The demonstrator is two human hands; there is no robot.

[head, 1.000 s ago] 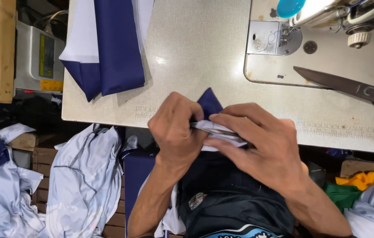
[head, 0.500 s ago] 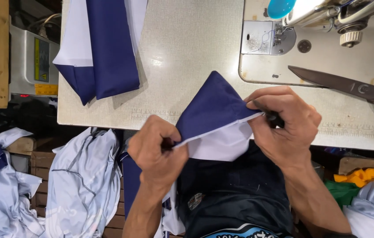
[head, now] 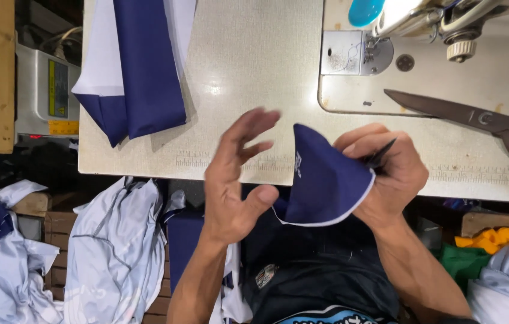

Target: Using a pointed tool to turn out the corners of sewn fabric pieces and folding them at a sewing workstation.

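Right hand has a closed grip on the navy fabric piece over the near table edge, point up; left hand open, empty, just left of it, nearer its free edge.

- Left hand and right hand — both bare, no gloves, rings or watch seen.
- Forearms bare up to the frame edge; no sleeves show.
- Torso: dark shirt — small patch at left, light-blue print at lower edge.
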